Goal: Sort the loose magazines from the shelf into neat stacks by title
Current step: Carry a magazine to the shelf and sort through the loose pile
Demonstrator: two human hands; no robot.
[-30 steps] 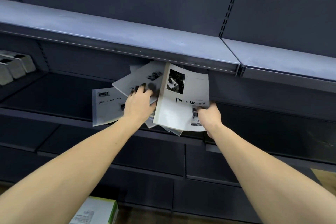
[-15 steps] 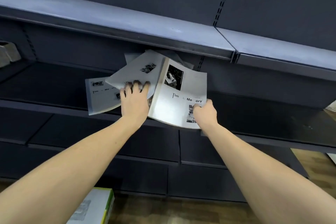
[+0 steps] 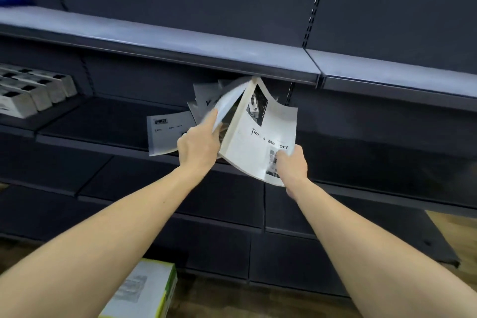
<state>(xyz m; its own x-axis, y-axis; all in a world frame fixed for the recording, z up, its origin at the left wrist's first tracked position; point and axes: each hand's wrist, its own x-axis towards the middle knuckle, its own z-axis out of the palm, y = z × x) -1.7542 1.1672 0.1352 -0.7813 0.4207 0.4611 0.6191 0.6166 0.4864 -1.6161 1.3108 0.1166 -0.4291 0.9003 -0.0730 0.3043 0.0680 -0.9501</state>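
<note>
Top magazine (image 3: 260, 137), titled "Time & Memory", tilted up off the shelf (image 3: 103, 121), pinched at its lower corner in the right grip (image 3: 291, 162) to free the copies beneath. Blurred magazine (image 3: 227, 106) lifted leftward, clasped by the left grip (image 3: 198, 144). Flat copy (image 3: 167, 134) lying further left. Grey boxes (image 3: 33, 90) well apart, far left.
</note>
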